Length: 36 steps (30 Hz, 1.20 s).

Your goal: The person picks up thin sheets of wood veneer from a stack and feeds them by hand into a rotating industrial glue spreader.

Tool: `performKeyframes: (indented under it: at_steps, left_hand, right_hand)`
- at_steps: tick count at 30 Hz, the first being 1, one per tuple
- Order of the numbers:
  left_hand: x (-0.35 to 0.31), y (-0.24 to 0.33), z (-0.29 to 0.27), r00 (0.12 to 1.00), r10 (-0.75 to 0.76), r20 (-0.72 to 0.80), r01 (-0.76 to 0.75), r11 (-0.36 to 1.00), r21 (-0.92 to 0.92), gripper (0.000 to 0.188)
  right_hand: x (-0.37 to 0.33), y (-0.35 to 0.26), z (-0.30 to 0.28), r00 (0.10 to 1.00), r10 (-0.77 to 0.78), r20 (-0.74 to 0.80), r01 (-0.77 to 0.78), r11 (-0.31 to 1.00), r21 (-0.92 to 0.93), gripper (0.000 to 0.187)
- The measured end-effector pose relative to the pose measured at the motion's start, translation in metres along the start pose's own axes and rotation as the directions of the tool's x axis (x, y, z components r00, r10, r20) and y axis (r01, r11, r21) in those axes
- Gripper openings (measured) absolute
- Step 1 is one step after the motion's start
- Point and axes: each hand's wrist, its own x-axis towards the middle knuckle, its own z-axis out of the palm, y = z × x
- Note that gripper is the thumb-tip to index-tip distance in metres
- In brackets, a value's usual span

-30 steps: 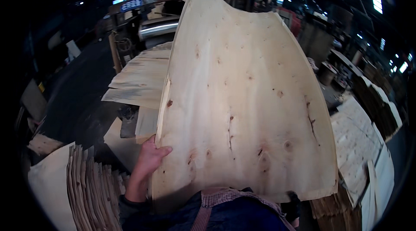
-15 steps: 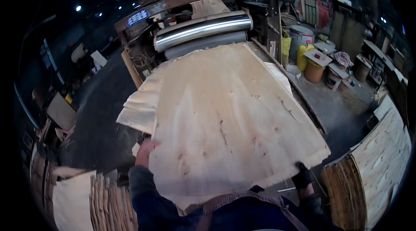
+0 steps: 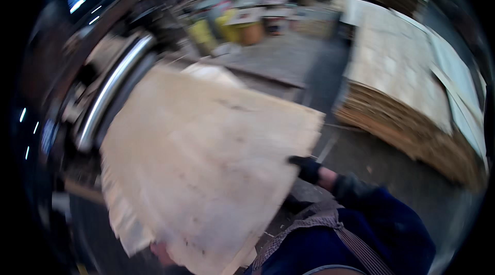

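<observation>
A large pale wood veneer sheet (image 3: pixel 206 156) with knots and dark streaks spreads before me, its far end near a shiny metal roller (image 3: pixel 114 89). My right hand (image 3: pixel 305 168), in a dark glove, is closed on the sheet's near right edge. My bare left hand (image 3: pixel 162 253) holds the opposite edge at the lower left; it is blurred and partly covered by the sheet. Under the left side shows another, wavy-edged veneer layer (image 3: pixel 126 223). A further pale piece (image 3: pixel 214 73) sticks out beyond the sheet's far right edge.
To the right stands a thick stack of veneer sheets (image 3: pixel 402 69), with loose strips (image 3: pixel 456 89) on top. Beyond the machine are yellow bags (image 3: pixel 203 35), an orange-brown bucket (image 3: pixel 252 32) and other clutter. Grey floor (image 3: pixel 356 156) lies between me and the stack.
My view has swung to the right, so the roller now sits at the left and the veneer stack shows more fully. Both hands stay at the sheet's edges.
</observation>
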Motion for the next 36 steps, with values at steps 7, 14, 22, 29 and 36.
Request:
performKeyframes:
  at_steps: [7, 14, 22, 29, 36]
  left_hand:
    - [0.015, 0.048, 0.113, 0.882, 0.453, 0.131, -0.43, 0.659, 0.617, 0.057]
    - [-0.135, 0.134, 0.233, 0.688, 0.641, 0.342, -0.721, 0.549, 0.422, 0.05]
    - [-0.428, 0.157, 0.517, 0.383, 0.463, 0.799, -0.788, 0.615, 0.022, 0.044]
    - [-0.717, 0.131, 0.762, -0.007, 0.115, 0.993, -0.775, 0.627, -0.078, 0.042]
    - [-0.977, 0.106, 0.94, -0.459, -0.2, 0.866, -0.381, 0.925, 0.012, 0.051]
  right_hand:
    - [-0.038, 0.011, -0.109, 0.979, -0.133, 0.154, 0.122, 0.989, 0.079, 0.029]
    - [-0.247, -0.139, -0.309, 0.698, -0.685, -0.211, 0.707, 0.705, 0.049, 0.017]
    - [-0.468, -0.336, -0.58, 0.158, -0.55, -0.82, 0.931, 0.359, -0.061, 0.033]
    - [-0.514, -0.465, -0.683, 0.234, -0.233, -0.944, 0.93, 0.335, 0.148, 0.033]
    - [-0.559, -0.519, -0.644, 0.356, -0.696, -0.623, 0.878, 0.021, 0.479, 0.046]
